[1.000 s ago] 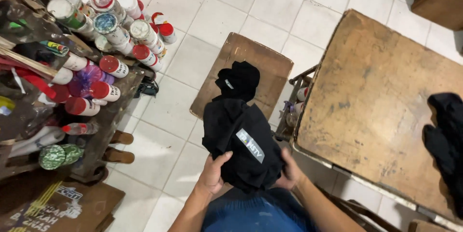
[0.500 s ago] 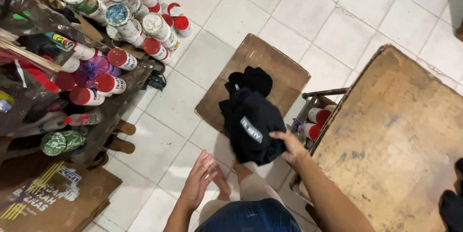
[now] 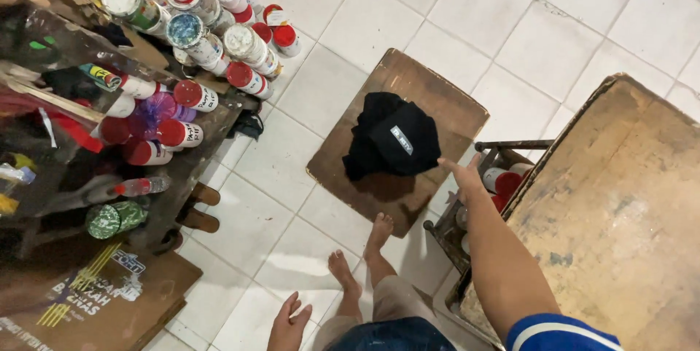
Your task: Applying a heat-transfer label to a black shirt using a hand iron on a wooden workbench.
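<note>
A folded black garment [image 3: 392,143] with a small pale label lies on a low brown wooden board [image 3: 437,103] on the tiled floor. My right hand [image 3: 461,173] reaches out beside the garment's right edge, fingers apart, holding nothing. My left hand [image 3: 287,323] hangs low at the bottom of the view, open and empty, above the floor. My bare feet [image 3: 362,256] stand just in front of the board.
A worn wooden table [image 3: 627,205] fills the right side, with a small rack of red-capped cans [image 3: 503,180] under its edge. A cluttered shelf of many red- and white-lidded paint cans [image 3: 186,37] lines the left. Sandals [image 3: 198,207] and a cardboard box [image 3: 95,300] lie lower left.
Both hands held the black garment up, then lowered it onto the wooden board and let go. My left hand dropped back to my side; my right hand stays near the garment.
</note>
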